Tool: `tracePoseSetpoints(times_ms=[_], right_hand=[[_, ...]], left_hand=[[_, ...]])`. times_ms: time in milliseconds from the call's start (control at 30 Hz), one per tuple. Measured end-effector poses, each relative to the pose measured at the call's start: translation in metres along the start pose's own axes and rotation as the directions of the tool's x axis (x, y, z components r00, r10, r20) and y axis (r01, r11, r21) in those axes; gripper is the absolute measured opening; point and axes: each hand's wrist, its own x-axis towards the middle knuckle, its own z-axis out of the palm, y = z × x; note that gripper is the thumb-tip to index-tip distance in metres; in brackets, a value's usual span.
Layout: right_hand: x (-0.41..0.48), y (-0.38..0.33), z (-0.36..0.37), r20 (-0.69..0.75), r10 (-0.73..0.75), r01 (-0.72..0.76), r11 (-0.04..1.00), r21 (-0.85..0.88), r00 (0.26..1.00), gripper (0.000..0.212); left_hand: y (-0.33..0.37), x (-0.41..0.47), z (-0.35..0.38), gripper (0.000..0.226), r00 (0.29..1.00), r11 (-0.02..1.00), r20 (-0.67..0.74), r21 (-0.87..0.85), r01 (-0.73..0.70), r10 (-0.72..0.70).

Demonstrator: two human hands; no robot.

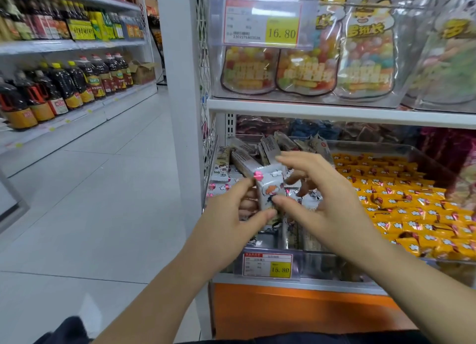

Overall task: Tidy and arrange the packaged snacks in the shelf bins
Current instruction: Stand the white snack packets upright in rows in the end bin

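Note:
My left hand (231,212) grips a small stack of white snack bars (269,189) upright above the left shelf bin (257,243). My right hand (327,199) touches the same stack, its thumb pressing the front of the pack and its fingers spread over the top and behind. Several more white bars (247,161) lie jumbled in the bin underneath and behind. To the right, a clear bin (425,154) is filled with several small yellow snack packets (401,202).
A price tag reading 15.80 (268,265) hangs on the bin's front. Above, a shelf board (334,112) carries a clear box of candy bags (309,71) with a 16.80 tag. A white upright post (180,86) stands left; bottles line the aisle shelves (64,86) beyond.

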Motion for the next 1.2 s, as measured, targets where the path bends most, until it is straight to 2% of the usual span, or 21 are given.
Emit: tracePoseSetpoints(times_ms=[67,167,267,367,433,533,667,733,800,867,933,967,1033,1200], right_hand=[[0.006,-0.005,-0.002,0.077,0.050,-0.052,0.998,0.023,0.996,0.056],[0.009,-0.008,-0.002,0.141,0.115,-0.119,0.993,0.021,0.983,0.042],[0.008,0.000,0.004,0.224,0.269,-0.276,0.961,-0.002,0.936,0.034],[0.003,0.010,0.023,0.327,0.354,-0.358,0.932,-0.050,0.876,0.030],[0.001,0.015,0.038,0.347,0.341,-0.323,0.940,-0.111,0.874,0.025],[0.002,0.022,0.055,0.347,0.326,-0.280,0.944,-0.176,0.879,0.033],[0.005,0.026,0.057,0.376,0.322,-0.271,0.945,-0.182,0.869,0.022],[0.005,0.026,0.046,0.371,0.339,-0.295,0.940,-0.171,0.865,0.018],[0.006,0.030,0.028,0.299,0.369,-0.311,0.924,-0.222,0.880,0.022],[0.005,0.034,0.011,0.239,0.358,-0.228,0.869,-0.440,0.903,0.031],[0.002,0.038,0.004,0.323,0.351,-0.052,0.744,-0.666,0.879,0.040],[-0.001,0.040,0.004,0.377,0.367,0.015,0.700,-0.714,0.850,0.044],[-0.007,0.043,0.008,0.418,0.397,0.049,0.675,-0.736,0.817,0.048],[-0.006,0.045,0.014,0.422,0.381,0.073,0.666,-0.743,0.822,0.047]], left_hand=[[-0.003,0.001,0.000,0.029,1.000,0.998,0.003,0.064,-0.013,0.013],[-0.007,0.004,-0.006,0.037,0.999,0.977,0.026,0.210,-0.041,0.037],[-0.015,0.004,-0.017,0.055,0.997,0.902,0.045,0.425,-0.077,0.064],[-0.023,0.002,-0.022,0.052,0.994,0.827,0.079,0.553,-0.102,0.069],[-0.028,0.000,-0.021,0.047,0.988,0.782,0.125,0.605,-0.152,0.096],[-0.033,-0.003,-0.018,0.044,0.975,0.728,0.184,0.650,-0.218,0.128],[-0.042,0.000,-0.015,0.028,0.933,0.551,0.272,0.754,-0.358,0.234],[-0.047,0.001,-0.013,0.030,0.925,0.500,0.283,0.780,-0.375,0.253],[-0.049,0.001,-0.012,0.041,0.928,0.491,0.286,0.789,-0.368,0.237],[-0.052,0.001,-0.012,0.042,0.929,0.485,0.287,0.794,-0.367,0.233],[-0.053,0.001,-0.012,0.039,0.928,0.488,0.281,0.791,-0.369,0.247],[-0.053,0.001,-0.011,0.037,0.927,0.491,0.276,0.789,-0.369,0.253],[-0.054,0.001,-0.011,0.035,0.928,0.494,0.274,0.788,-0.367,0.252],[-0.055,0.001,-0.011,0.044,0.930,0.475,0.274,0.802,-0.362,0.245]])
